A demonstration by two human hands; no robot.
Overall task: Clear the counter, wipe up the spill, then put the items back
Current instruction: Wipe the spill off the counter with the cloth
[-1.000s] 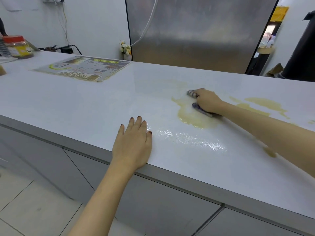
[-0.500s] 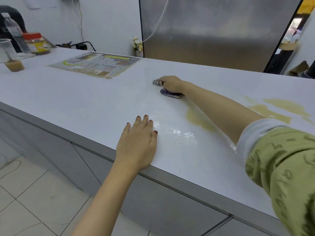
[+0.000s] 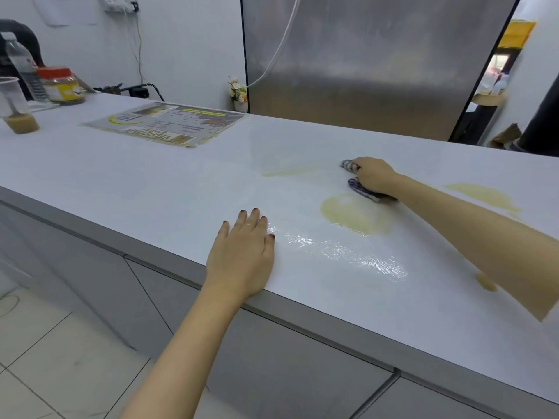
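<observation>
On the white counter (image 3: 151,182) lie yellowish spill patches: a round puddle (image 3: 354,214) in the middle, a thin streak (image 3: 287,171) further back, a larger patch (image 3: 481,196) at the right. My right hand (image 3: 373,175) grips a dark blue-and-white cloth (image 3: 361,189) and presses it on the counter just behind the round puddle. My left hand (image 3: 243,252) rests flat on the counter near its front edge, fingers straight. A wet shiny smear (image 3: 348,252) lies to the right of it.
At the far left stand a plastic cup (image 3: 16,107) with brownish drink, a red-lidded jar (image 3: 59,84) and a water bottle (image 3: 21,66). A printed menu sheet (image 3: 165,124) lies flat behind. A small flower pot (image 3: 239,93) and a steel fridge (image 3: 363,62) stand beyond the counter.
My right hand swept the cloth left across the spill, then back right to just behind the round puddle. A thin streak is left behind. My left hand stayed put.
</observation>
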